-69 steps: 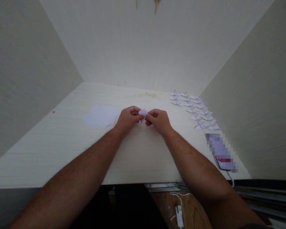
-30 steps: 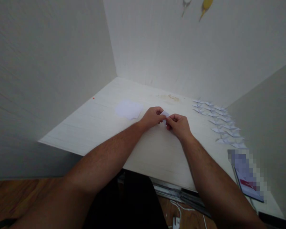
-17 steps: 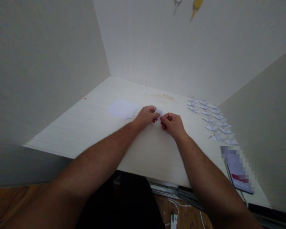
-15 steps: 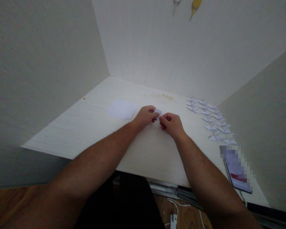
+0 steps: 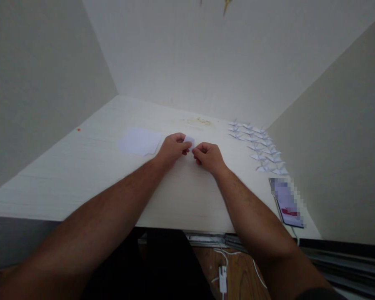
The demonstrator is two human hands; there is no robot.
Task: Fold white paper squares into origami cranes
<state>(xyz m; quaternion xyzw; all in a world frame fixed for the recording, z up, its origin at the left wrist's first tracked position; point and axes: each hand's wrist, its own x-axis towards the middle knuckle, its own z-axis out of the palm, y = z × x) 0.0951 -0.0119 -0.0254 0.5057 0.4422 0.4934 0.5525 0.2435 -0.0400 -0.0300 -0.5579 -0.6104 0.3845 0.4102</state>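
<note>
A small folded piece of white paper is held just above the table, between my two hands. My left hand is closed, pinching its left side between thumb and fingers. At the lower right edge of the paper, the thumb and forefinger of my right hand are pinched together on it. The exact folds are too small to make out. To the left of my left hand lies a stack of white paper sheets, flat on the white table.
Folded paper cranes stand in rows at the back right. A phone with a cable lies near the right front edge. Walls enclose the table at left, back and right. A white power strip lies on the floor below.
The camera view has turned, so the whole scene sits farther left and slightly higher. Both hands keep hold of the folded paper with nearly the same grip.
</note>
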